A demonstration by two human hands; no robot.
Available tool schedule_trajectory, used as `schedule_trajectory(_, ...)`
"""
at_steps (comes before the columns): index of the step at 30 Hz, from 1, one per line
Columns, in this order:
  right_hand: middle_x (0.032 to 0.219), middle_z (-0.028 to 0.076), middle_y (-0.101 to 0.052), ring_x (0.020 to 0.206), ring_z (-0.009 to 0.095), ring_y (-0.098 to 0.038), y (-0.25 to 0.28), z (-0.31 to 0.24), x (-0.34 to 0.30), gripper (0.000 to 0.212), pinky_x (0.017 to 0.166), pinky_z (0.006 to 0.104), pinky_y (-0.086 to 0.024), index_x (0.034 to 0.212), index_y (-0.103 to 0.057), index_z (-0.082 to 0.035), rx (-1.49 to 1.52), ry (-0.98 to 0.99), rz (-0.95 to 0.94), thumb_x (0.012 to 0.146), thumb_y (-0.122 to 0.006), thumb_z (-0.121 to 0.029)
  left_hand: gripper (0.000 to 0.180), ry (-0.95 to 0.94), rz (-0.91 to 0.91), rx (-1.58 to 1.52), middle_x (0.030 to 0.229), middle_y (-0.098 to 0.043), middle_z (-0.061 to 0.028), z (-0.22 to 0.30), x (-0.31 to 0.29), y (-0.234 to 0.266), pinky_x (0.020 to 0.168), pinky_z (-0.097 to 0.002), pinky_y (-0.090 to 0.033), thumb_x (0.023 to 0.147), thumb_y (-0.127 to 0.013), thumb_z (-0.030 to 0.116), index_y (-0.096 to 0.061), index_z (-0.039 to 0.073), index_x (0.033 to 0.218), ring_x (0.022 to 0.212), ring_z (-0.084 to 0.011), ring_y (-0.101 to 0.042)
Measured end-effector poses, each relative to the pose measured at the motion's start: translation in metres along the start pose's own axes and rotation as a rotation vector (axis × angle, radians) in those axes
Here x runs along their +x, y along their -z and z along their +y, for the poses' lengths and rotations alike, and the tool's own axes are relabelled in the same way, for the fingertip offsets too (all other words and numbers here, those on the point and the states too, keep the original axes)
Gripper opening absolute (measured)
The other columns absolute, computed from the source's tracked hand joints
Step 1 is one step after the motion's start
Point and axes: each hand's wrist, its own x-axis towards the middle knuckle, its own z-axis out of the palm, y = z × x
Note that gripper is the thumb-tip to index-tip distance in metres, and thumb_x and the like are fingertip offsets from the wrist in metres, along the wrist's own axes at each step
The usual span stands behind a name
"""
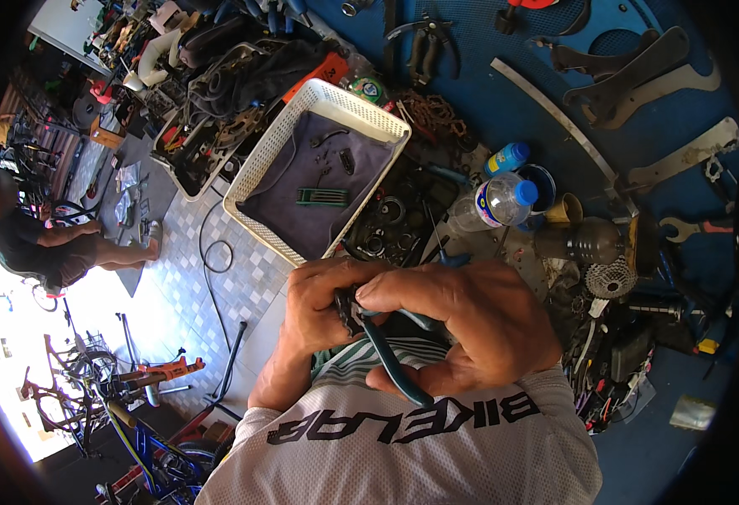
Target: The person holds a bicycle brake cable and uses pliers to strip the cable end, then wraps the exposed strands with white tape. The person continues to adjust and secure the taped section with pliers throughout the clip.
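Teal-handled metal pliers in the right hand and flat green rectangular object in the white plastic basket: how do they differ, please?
The teal-handled pliers are held in the right hand; the green object lies on grey cloth. The pliers' handles stand apart; the green object is one compact block. Both show greenish colour.

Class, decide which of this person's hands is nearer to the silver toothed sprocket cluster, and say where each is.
Right. The right hand, holding green-handled pliers, is left of the sprocket cluster; the left hand, holding a dark metal piece, is farther left.
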Motion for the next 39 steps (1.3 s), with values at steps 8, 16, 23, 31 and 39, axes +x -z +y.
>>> schedule_trajectory(8, 0.112, 0.022, -0.075, 0.096, 0.03, -0.079, 0.0002, -0.0002, -0.001, 0.073, 0.079, 0.0371, -0.066, 0.129, -0.057, 0.011, 0.033, 0.012, 0.0, 0.078, -0.096, -0.024, 0.04, -0.03, 0.013, 0.015, 0.094, -0.079, -0.0135, -0.0009, -0.0002, -0.0021, 0.073, -0.036, -0.059, 0.067, -0.088, 0.011, -0.079, 0.0, 0.105, 0.081, -0.0284, -0.077)
schedule_trajectory(16, 0.112, 0.02, -0.076, 0.094, 0.028, -0.079, 0.0017, -0.0037, 0.0006, 0.072, 0.076, 0.0357, -0.066, 0.129, -0.059, 0.008, 0.013, -0.03, -0.013, 0.075, -0.097, -0.021, 0.041, -0.001, -0.018, 0.102, 0.094, -0.08, -0.0129, 0.0, -0.001, -0.0016, 0.073, -0.0352, -0.059, 0.066, -0.087, 0.011, -0.079, 0.0, 0.105, 0.082, -0.0281, -0.078)
schedule_trajectory(23, 0.111, 0.019, -0.076, 0.091, 0.027, -0.08, 0.0024, -0.0038, 0.0001, 0.067, 0.073, 0.0342, -0.066, 0.127, -0.06, 0.007, 0.053, -0.049, -0.028, 0.077, -0.096, -0.019, 0.041, 0.02, -0.034, 0.039, 0.097, -0.08, -0.0143, 0.0013, 0.0005, -0.0001, 0.077, -0.0361, -0.061, 0.068, -0.087, 0.011, -0.078, -0.001, 0.106, 0.087, -0.0294, -0.079)
schedule_trajectory(31, 0.107, 0.022, -0.076, 0.092, 0.029, -0.08, 0.0021, -0.0035, -0.0033, 0.062, 0.075, 0.0366, -0.067, 0.124, -0.06, 0.009, 0.033, -0.023, -0.026, 0.079, -0.094, -0.019, 0.038, -0.002, -0.014, -0.033, 0.098, -0.08, -0.0142, 0.0013, 0.0027, -0.0009, 0.079, -0.0356, -0.062, 0.072, -0.087, 0.011, -0.078, -0.002, 0.106, 0.089, -0.0294, -0.08)
schedule_trajectory(39, 0.111, 0.023, -0.076, 0.095, 0.03, -0.079, 0.0024, -0.0035, -0.0007, 0.066, 0.078, 0.0375, -0.067, 0.127, -0.059, 0.009, 0.055, -0.025, -0.037, 0.079, -0.094, -0.02, 0.038, -0.011, -0.019, -0.002, 0.097, -0.08, -0.0149, 0.0033, 0.0021, 0.0007, 0.079, -0.0362, -0.061, 0.072, -0.088, 0.012, -0.078, -0.002, 0.105, 0.089, -0.0302, -0.079)
